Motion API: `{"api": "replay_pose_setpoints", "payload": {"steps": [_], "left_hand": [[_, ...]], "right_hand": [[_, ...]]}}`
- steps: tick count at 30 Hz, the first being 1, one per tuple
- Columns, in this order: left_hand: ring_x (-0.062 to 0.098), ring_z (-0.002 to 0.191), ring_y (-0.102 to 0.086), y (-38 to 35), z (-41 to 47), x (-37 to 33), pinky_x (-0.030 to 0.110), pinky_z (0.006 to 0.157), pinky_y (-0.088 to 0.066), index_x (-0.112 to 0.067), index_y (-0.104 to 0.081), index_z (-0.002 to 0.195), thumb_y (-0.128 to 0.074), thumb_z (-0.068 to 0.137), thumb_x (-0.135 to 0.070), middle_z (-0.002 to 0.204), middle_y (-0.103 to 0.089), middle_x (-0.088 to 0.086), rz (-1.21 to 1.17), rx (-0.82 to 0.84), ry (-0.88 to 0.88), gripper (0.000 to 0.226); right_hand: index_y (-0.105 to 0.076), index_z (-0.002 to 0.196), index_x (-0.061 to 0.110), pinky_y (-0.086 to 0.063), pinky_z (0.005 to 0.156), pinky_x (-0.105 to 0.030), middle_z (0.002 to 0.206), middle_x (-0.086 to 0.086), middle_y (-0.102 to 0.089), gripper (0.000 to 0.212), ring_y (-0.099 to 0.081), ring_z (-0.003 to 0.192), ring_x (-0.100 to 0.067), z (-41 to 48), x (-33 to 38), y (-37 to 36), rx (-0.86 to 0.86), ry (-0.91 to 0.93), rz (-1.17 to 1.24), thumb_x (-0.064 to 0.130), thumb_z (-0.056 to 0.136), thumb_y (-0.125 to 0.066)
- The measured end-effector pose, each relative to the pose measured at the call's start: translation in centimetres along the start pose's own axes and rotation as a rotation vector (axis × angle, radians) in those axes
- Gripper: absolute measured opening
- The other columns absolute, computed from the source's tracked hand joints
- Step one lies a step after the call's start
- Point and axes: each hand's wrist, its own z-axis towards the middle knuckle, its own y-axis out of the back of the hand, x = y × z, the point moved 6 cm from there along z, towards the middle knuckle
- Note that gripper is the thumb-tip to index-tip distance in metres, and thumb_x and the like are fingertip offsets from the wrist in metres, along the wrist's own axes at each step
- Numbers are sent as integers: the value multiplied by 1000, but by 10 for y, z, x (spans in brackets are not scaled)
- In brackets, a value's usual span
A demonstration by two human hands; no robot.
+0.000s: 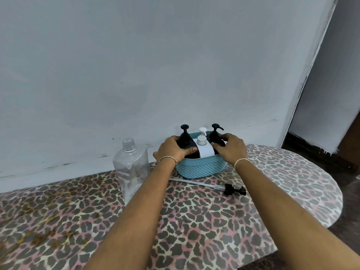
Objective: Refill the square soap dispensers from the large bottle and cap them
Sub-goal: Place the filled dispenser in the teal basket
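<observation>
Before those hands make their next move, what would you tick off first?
1. Left hand grips the left black dispenser: ok.
2. Right hand grips the right black dispenser: ok.
3. Pump tops on both black dispensers: ok.
4. Both dispensers sit in the blue basket: ok.
5. Large bottle upright, neck uncapped: ok.
6. Soap left in the large bottle: cannot tell, it looks nearly empty.
</observation>
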Motion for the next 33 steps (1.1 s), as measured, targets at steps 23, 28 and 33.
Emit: {"api": "replay_pose_setpoints", "payload": {"steps": [23, 28, 33], "left_hand": [[25, 120, -53, -7, 19, 5, 45, 103, -39, -34, -50, 133, -77, 66, -56, 133, -57, -3, 165, 147, -39, 76], [23, 117, -55, -3, 10, 2, 43, 99, -40, -32, -54, 129, -73, 62, -68, 128, -60, -6, 208, 121, -63, 79], [23, 118, -56, -4, -1, -1, 35, 93, -40, -28, -53, 130, -72, 60, -72, 129, -60, -5, 178, 92, -67, 84]], "right_hand": [[-65, 109, 22, -38, 90, -40, 100, -2, -68, 49, -61, 100, -26, 17, -9, 4, 173, -22, -239, 60, 79, -63], [-68, 104, 25, -44, 91, -42, 90, 0, -67, 44, -60, 92, -24, 18, -5, 3, 225, -30, -184, 56, 73, -68], [-66, 84, 23, -43, 81, -35, 75, 4, -62, 32, -60, 82, -22, 19, -1, 4, 232, -25, -175, 50, 69, -71]]}}
